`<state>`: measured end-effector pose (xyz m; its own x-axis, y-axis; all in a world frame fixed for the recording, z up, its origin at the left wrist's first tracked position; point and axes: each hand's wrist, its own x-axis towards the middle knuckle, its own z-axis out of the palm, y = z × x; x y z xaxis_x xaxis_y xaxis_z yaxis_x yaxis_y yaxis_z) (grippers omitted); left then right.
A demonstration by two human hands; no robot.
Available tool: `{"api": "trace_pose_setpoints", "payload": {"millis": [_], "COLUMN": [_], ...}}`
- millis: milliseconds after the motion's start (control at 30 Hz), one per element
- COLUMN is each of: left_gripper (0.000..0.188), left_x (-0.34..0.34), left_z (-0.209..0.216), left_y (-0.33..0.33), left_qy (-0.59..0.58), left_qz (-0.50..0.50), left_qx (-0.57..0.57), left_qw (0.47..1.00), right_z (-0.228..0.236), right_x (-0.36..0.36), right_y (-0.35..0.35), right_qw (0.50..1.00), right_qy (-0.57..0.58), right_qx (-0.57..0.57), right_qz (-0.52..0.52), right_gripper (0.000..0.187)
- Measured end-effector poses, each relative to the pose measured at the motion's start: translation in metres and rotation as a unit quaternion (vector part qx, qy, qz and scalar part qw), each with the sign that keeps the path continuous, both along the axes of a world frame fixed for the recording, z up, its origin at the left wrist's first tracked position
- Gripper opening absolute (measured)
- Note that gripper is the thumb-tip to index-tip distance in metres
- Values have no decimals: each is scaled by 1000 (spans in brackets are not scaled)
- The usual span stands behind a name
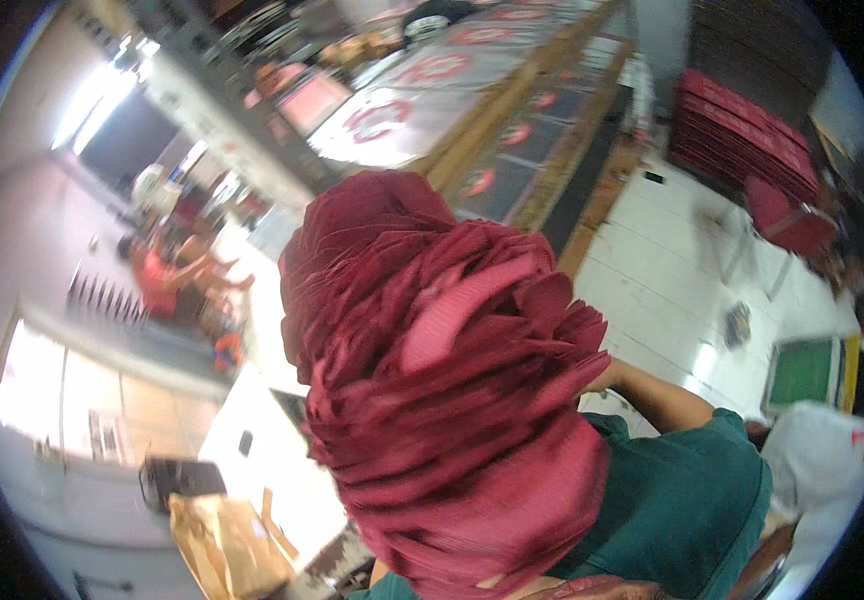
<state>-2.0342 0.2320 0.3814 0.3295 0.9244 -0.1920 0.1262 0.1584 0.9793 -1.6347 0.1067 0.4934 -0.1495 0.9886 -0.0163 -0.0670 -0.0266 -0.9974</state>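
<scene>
A tall, bulky stack of dark red fabric pieces (pixel 452 400) fills the middle of the view, held close against my dark green shirt. Its layers are folded and uneven, with loose edges fanning out on the right. My right hand (pixel 604 378) is at the stack's right side, the bent forearm coming from the green sleeve; most of its fingers are hidden behind the fabric. My left hand does not show, and the stack covers the area where it could be.
Ahead stands a long wood-edged table (pixel 542 60) with pale sheets bearing red round prints. A red stack (pixel 742 130) and red chair (pixel 797 225) are at right, a green framed panel (pixel 805 372) below. At left are a seated person (pixel 167 280) and brown paper bag (pixel 227 545).
</scene>
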Motion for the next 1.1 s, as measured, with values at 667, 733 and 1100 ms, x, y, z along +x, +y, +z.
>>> {"api": "trace_pose_setpoints", "payload": {"millis": [667, 733, 1100], "left_gripper": [89, 90, 103], "left_x": [361, 405, 644], "left_z": [104, 94, 124], "left_y": [-16, -18, -97], "left_qy": [-59, -58, -105], "left_qz": [-469, -493, -645], "left_qx": [-131, -101, 50], "left_qw": [872, 862, 755], "right_z": [-49, -54, -41], "right_x": [63, 89, 278], "right_y": [-185, -196, -289], "right_qw": [776, 757, 715], "right_qy": [243, 257, 263], "right_qx": [-62, -43, -20], "right_qz": [-579, -599, -647], "right_gripper": [80, 79, 81]}}
